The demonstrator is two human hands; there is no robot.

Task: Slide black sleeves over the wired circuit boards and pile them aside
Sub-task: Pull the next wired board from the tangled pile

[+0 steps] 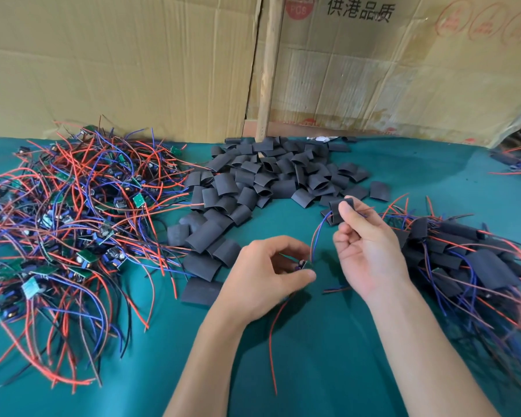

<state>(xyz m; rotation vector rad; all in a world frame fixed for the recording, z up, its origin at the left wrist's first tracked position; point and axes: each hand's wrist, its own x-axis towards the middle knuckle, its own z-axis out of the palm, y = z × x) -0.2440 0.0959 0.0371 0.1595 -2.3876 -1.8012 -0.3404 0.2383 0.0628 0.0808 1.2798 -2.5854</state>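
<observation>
Grip check: left hand (271,266) pinches a circuit board (302,264) near the loose sleeve heap (268,176), while right hand (364,236) pinches a black sleeve (337,210) threaded on its wires (319,233), apparently ready to slide down.

Black sleeves (262,182), red-blue wires (73,206), teal tablecloth (313,356).

Over a green cloth (313,371), the left hand (265,278) pinches a small circuit board (302,264) while the right hand (364,245) holds a black sleeve (337,210) threaded on its red and blue wires (318,236), between piles of bare boards (66,212), loose sleeves (253,188) and sleeved boards (469,260).
</observation>
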